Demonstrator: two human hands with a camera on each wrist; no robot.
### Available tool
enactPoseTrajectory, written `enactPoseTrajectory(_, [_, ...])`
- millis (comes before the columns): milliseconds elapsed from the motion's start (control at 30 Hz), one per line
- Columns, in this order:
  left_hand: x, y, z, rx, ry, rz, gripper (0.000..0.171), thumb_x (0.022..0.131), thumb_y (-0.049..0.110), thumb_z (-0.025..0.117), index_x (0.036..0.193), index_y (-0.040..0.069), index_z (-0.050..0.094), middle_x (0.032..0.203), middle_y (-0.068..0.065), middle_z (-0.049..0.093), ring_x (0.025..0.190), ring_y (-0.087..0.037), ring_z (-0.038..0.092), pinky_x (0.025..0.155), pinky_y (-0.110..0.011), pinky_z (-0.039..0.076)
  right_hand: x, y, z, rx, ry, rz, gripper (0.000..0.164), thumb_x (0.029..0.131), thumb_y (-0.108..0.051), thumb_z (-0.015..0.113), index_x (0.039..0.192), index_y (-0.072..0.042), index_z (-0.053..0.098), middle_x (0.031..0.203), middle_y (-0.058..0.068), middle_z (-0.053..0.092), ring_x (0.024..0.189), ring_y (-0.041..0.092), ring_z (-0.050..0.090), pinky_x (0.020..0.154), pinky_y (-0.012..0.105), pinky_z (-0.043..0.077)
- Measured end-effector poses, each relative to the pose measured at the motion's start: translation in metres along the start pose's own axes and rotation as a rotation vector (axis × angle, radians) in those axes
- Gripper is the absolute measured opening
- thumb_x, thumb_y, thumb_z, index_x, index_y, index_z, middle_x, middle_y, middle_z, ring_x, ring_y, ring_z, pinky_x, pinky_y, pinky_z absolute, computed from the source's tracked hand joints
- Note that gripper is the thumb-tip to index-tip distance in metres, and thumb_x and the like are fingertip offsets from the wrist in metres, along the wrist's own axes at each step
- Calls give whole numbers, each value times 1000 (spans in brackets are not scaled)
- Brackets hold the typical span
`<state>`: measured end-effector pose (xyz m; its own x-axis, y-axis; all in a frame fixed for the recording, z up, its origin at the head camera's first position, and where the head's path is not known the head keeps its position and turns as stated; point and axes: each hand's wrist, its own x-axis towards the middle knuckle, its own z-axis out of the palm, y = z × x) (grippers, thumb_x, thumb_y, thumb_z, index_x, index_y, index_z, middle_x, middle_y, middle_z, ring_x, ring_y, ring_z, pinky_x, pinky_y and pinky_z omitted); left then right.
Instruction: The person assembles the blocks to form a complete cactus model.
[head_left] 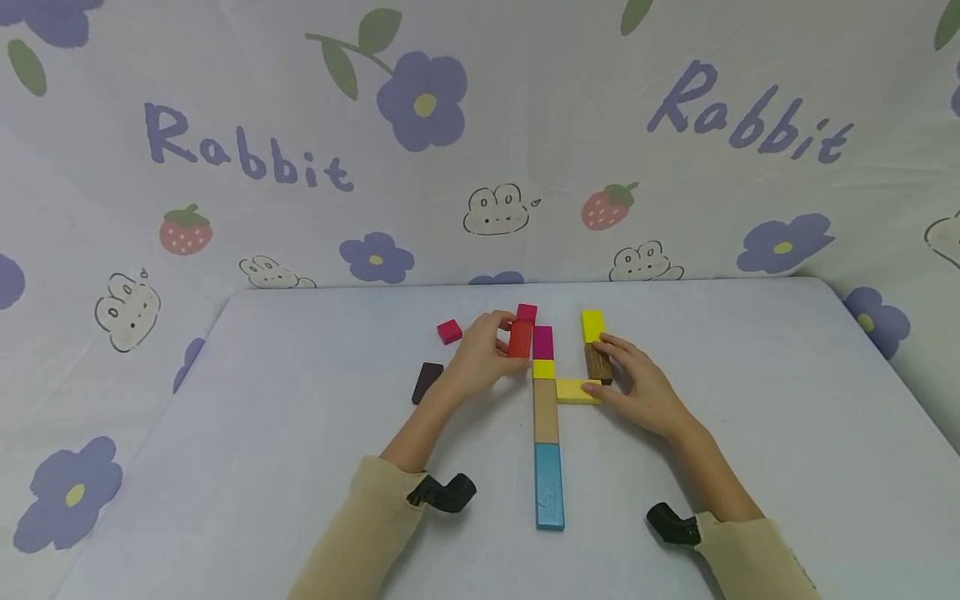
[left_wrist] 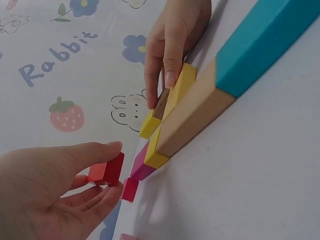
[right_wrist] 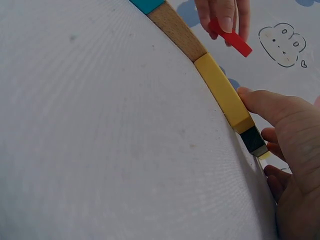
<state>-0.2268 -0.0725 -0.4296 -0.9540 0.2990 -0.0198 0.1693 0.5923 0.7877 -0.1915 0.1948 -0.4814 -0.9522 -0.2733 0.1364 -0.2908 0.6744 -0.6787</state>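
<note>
A red block is pinched between the thumb and fingers of my left hand, raised above the table. Beside it runs a column of blocks: magenta, small yellow, tan and blue. Off the column's right side lies a light yellow block. A brown wood-grained block extends back from its right end, with a bright yellow block beyond. My right hand rests its thumb on the light yellow block, fingers extended along the brown one.
A small crimson block lies just behind the red one. Left of my left hand are another crimson block and a dark block. A printed cloth hangs along the back edge of the white table.
</note>
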Motion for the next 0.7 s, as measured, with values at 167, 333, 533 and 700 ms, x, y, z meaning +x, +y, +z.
enactPoseTrajectory(167, [16,7,5,-32,1,-27,68,92,17,83,150,3,49,144,-16,58,117,-29,65,93,-37,62,-1,0,0,3,-6,7,68,95,-27,76,152,2,51,163,25,41,152,48,34,121,70,29])
enactPoseTrajectory(333, [37,13,14,-88,9,-52,67,94,17,81,151,4,50,147,-16,57,120,-30,64,95,-35,62,-1,1,-1,-6,-2,1,68,95,-28,75,152,1,51,163,25,41,152,48,35,121,70,30])
enactPoseTrajectory(533, [58,13,25,-114,39,-51,66,94,18,81,151,1,50,145,-18,59,121,-31,65,99,-36,60,0,1,-2,-10,-10,10,68,96,-29,75,153,1,51,164,25,40,152,48,34,120,70,30])
enactPoseTrajectory(700, [69,13,33,-118,78,-55,66,94,17,81,151,1,50,143,-19,61,122,-31,64,103,-36,57,0,1,-1,-11,-8,12,68,96,-29,75,152,0,51,164,25,40,152,48,34,120,70,31])
